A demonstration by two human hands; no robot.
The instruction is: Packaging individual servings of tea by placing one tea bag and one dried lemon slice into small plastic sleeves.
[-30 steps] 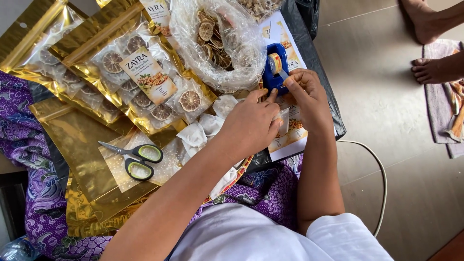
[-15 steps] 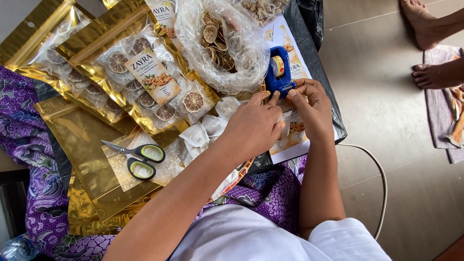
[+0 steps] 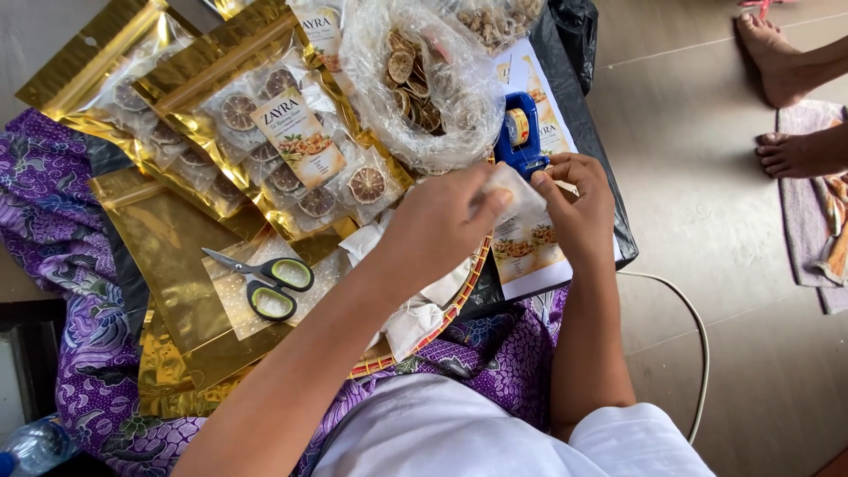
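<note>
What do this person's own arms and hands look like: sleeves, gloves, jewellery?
Both forearms are bare from the elbow down. The left hand and right hand wear no gloves, and no ring, watch or bracelet shows. The short white sleeve of a plain top covers the right upper arm; the left sleeve is out of view.

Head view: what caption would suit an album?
Both hands, left and right, pinch a small white sachet beside a blue tape dispenser.

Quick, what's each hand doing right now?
Left hand: closed, pinching a small white sachet.
Right hand: closed, pinching the same sachet's other edge.
</note>
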